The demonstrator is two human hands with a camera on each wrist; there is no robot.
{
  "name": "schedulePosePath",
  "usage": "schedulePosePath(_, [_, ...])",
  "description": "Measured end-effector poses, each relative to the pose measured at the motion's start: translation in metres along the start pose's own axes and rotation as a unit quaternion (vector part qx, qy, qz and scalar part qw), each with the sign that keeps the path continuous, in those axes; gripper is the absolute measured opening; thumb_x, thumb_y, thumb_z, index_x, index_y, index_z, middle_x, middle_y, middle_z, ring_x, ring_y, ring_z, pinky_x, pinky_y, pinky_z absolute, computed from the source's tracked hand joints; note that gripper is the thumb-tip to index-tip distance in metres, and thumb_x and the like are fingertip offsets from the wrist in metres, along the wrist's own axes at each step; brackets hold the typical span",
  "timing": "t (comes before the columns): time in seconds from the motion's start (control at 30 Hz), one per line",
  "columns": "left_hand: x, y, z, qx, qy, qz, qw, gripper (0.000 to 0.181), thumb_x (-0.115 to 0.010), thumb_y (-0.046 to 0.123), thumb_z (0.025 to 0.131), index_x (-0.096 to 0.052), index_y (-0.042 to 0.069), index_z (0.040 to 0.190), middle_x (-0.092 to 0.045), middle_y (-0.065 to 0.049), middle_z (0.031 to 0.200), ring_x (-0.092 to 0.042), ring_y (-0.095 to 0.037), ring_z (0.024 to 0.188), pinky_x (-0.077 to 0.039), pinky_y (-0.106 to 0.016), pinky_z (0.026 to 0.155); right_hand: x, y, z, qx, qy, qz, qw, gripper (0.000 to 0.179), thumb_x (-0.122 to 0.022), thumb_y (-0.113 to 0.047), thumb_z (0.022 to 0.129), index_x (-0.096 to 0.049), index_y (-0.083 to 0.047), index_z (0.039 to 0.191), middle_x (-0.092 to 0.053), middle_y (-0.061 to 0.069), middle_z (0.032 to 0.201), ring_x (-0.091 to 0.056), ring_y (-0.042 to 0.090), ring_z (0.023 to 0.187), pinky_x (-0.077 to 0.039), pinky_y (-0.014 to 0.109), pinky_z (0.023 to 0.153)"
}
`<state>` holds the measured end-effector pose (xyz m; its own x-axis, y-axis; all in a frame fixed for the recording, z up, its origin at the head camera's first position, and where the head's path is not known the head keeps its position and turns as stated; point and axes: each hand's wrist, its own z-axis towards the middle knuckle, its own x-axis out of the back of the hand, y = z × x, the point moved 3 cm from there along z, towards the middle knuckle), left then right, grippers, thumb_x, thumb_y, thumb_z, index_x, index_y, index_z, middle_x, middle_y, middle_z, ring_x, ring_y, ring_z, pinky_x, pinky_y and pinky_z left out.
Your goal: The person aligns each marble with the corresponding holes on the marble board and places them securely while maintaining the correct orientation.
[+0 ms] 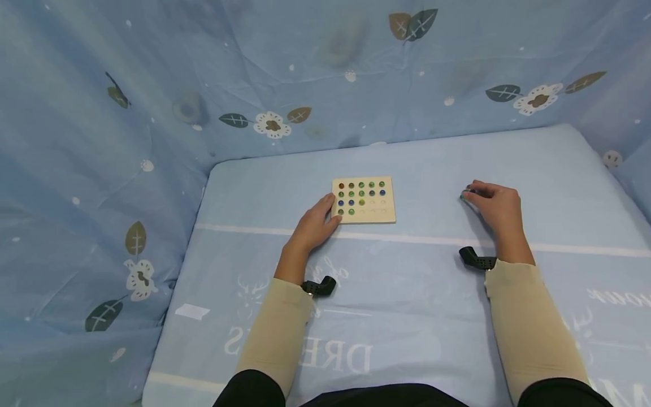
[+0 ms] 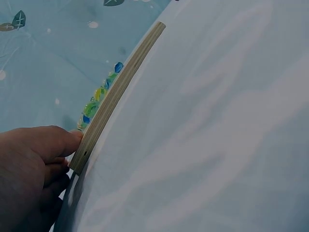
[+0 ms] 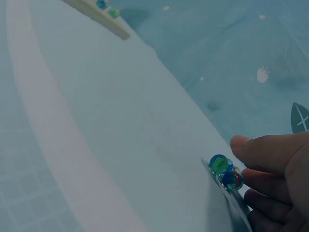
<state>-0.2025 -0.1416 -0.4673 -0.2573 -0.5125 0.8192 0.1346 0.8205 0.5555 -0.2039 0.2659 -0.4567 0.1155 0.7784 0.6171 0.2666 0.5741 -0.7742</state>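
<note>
Blue-green marbles (image 3: 220,164), apparently in pinch of right hand (image 1: 499,208), well right of wooden board (image 1: 377,216) gripped by left hand (image 1: 311,227).

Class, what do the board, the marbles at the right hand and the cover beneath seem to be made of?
Board: probably matte, pale wood; streaky grain shows along its edge.
Marbles: likely glossy glass, possibly plastic; they look see-through, with coloured insides.
Cover: smooth cloth or plastic, unclear which; it has a soft sheen.
</note>
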Motion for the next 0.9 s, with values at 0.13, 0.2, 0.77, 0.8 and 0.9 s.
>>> schedulePosePath(0.13, [-0.0002,-0.0011,0.0010,-0.002,-0.005,0.000,1.0000,0.065,-0.049,0.040,0.096,-0.020,0.022,0.152,-0.019,0.006,0.157,-0.019,-0.015,0.144,-0.023,-0.038,0.116,-0.0005,0.0022,-0.0003,0.007,-0.006,-0.005,1.0000,0.056,-0.065,-0.050,0.084,-0.064,-0.009,0.123,-0.048,0.003,0.140,-0.039,0.023,0.134,-0.033,0.043,0.110])
schedulePosePath(0.2, [0.0005,-0.0014,0.0010,-0.005,-0.004,-0.003,1.0000,0.066,-0.049,0.040,0.096,-0.020,0.022,0.152,-0.020,0.005,0.157,-0.019,-0.015,0.144,-0.023,-0.038,0.116,-0.0007,0.0019,0.0006,0.011,-0.009,-0.007,0.9999,0.055,-0.066,-0.048,0.083,-0.064,-0.009,0.121,-0.047,0.002,0.141,-0.038,0.022,0.136,-0.031,0.043,0.111])
schedulePosePath(0.77, [0.0000,-0.0026,0.0037,0.005,-0.005,-0.014,0.9999,0.066,-0.050,0.039,0.095,-0.020,0.022,0.151,-0.019,0.007,0.157,-0.018,-0.013,0.144,-0.022,-0.036,0.117,-0.0071,-0.0043,0.0001,0.078,-0.019,-0.070,0.9943,0.038,-0.069,-0.029,0.086,-0.067,-0.001,0.112,-0.042,0.007,0.145,-0.032,0.032,0.138,-0.025,0.050,0.113])
schedulePosePath(0.8, [-0.0004,-0.0031,0.0038,0.006,-0.006,-0.013,0.9999,0.066,-0.050,0.039,0.095,-0.020,0.022,0.151,-0.019,0.007,0.157,-0.019,-0.014,0.144,-0.022,-0.037,0.117,-0.0077,-0.0042,0.0004,0.081,-0.017,-0.070,0.9941,0.037,-0.069,-0.027,0.086,-0.067,-0.001,0.112,-0.042,0.008,0.144,-0.033,0.032,0.137,-0.025,0.050,0.112])
schedulePosePath(0.9, [-0.0016,-0.0048,0.0035,0.006,-0.006,-0.013,0.9999,0.066,-0.050,0.040,0.095,-0.020,0.023,0.151,-0.019,0.007,0.157,-0.019,-0.014,0.144,-0.022,-0.037,0.116,-0.0092,-0.0046,0.0014,0.086,-0.011,-0.074,0.9934,0.034,-0.069,-0.024,0.086,-0.067,0.000,0.111,-0.043,0.009,0.144,-0.033,0.033,0.137,-0.026,0.050,0.112])
